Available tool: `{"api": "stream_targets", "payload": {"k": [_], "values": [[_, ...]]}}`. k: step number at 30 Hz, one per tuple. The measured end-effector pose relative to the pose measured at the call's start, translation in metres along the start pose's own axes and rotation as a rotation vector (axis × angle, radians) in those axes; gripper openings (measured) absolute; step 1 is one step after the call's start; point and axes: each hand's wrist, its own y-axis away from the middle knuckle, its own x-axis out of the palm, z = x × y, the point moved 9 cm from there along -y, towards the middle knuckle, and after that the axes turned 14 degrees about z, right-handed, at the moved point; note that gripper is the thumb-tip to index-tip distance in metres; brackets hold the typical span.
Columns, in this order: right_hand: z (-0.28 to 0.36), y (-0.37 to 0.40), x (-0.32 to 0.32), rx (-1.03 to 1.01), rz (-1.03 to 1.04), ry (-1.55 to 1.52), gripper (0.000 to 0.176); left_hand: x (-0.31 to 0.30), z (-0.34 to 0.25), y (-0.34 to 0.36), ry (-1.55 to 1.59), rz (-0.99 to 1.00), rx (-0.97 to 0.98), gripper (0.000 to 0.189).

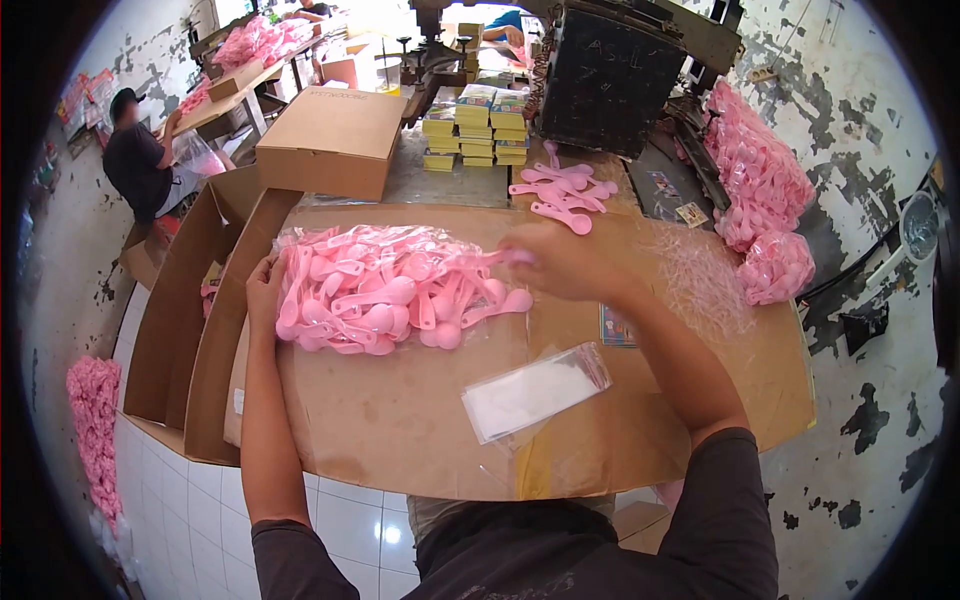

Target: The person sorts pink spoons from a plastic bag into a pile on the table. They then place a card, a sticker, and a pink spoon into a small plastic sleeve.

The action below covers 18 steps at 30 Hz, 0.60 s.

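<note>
A clear plastic bag full of pink spoons [375, 295] lies on its side on the cardboard-covered table, its mouth towards the right. My left hand [262, 287] grips the closed left end of the bag. At the bag's mouth is my right hand [545, 262], slightly blurred, its fingers closed round a pink spoon [515, 257]. One more spoon [512, 302] pokes out of the bag just below that hand. Nearer to me lies a stack of flat clear packets with white inserts [540, 390]. Part of a printed card [616, 327] shows beside my right forearm.
Loose pink spoons [565, 190] lie behind my right hand. Stacked yellow-edged cards [478, 125], a closed carton [335, 135] and a black machine box [612, 80] stand at the back. An open carton [220, 330] adjoins the left edge; pink bundles [760, 170] sit right. A person [140, 155] sits far left.
</note>
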Motion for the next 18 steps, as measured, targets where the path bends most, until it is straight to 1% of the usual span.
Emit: {"api": "stream_targets", "payload": {"k": [2,5,8,11,14,17,18], "values": [[0.000,0.010,-0.018,0.055,0.032,-0.115,0.022,-0.001,0.007,-0.001,-0.007,0.014,-0.017,0.030],[-0.038,0.016,-0.014,0.060,0.110,0.046,0.023,0.001,0.000,0.001,-0.003,0.011,-0.002,0.030],[-0.073,0.024,-0.034,0.287,-0.167,0.047,0.024,0.001,0.000,0.001,-0.013,0.019,0.002,0.031],[-0.062,0.016,0.000,0.400,-0.090,-0.168,0.037,0.000,0.002,0.000,-0.026,0.032,0.004,0.031],[-0.049,0.007,0.037,0.506,0.058,-0.153,0.044,0.000,0.004,-0.001,0.003,0.033,0.008,0.032],[-0.052,-0.005,0.045,0.432,0.039,-0.200,0.042,0.000,-0.002,0.002,-0.029,0.003,-0.011,0.027],[-0.058,-0.009,0.052,0.437,0.062,-0.221,0.042,0.000,0.000,0.002,-0.021,0.010,-0.006,0.027]]}}
